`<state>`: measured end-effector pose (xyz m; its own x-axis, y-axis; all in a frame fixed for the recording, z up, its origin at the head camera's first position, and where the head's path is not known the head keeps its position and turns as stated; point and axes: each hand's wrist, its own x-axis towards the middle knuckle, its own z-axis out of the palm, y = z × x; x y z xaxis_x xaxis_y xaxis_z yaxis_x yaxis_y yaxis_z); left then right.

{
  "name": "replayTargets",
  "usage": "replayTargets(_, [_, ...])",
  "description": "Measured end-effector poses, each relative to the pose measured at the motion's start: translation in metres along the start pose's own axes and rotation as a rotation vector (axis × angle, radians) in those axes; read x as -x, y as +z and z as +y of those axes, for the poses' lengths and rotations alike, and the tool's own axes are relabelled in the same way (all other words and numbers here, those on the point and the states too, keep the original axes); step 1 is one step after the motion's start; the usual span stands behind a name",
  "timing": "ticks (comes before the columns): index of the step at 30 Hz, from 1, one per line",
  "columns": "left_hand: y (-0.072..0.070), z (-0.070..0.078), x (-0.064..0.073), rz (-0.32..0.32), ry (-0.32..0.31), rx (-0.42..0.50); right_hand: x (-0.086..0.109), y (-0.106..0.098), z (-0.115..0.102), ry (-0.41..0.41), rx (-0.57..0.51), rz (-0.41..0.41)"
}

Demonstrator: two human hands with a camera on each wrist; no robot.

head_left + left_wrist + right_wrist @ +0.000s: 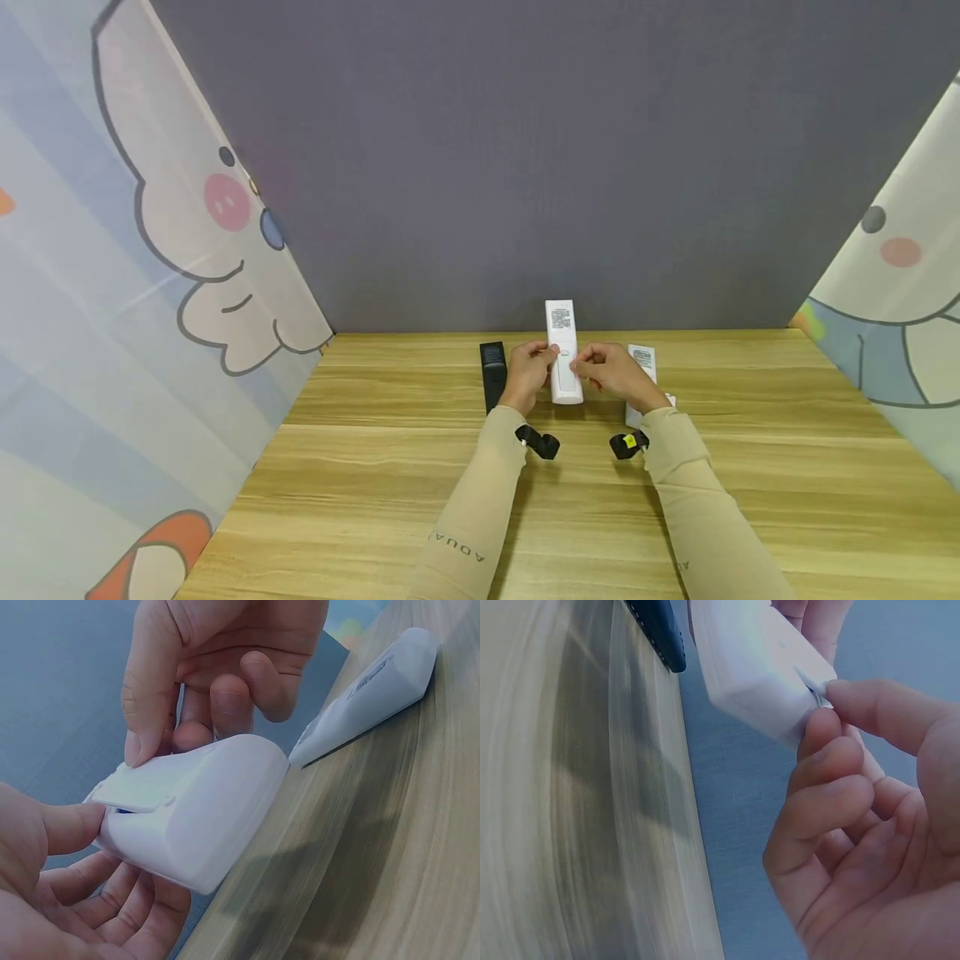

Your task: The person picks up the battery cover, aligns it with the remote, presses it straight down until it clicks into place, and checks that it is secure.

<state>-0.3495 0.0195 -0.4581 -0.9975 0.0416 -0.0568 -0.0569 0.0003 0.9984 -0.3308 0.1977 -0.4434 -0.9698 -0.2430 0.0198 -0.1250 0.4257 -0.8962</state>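
Note:
A white remote control (562, 317) is held up with its back toward me, a printed label near its top end. Its battery cover (146, 782) stands slightly raised at the edges, with a dark blue bit showing in the gap. My left hand (528, 372) grips the remote from the left, thumb at the cover's edge and fingers curled beneath. From the other side my right hand (617, 372) pinches the cover's edge between thumb (877, 709) and forefinger. The other fingers of that hand are curled in below.
Left of the hands lies a black remote control (492, 375), partly behind the left wrist. Another white remote (642, 357) lies label side up at the right, partly covered by the right hand, beside a small white piece (671, 400). A dark grey panel (555, 167) rises behind the wooden table (360, 467).

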Motion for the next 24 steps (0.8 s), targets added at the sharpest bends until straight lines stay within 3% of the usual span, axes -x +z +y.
replayTargets(18, [0.0002,-0.002,-0.0002,0.004,0.002,0.006,0.0015,0.0029,-0.0012,0.036,0.017,0.031])
replayTargets(24, [-0.0031,-0.0017,-0.0006,-0.046,-0.002,0.003,0.0027,0.004,-0.0027,0.048,0.01,0.039])
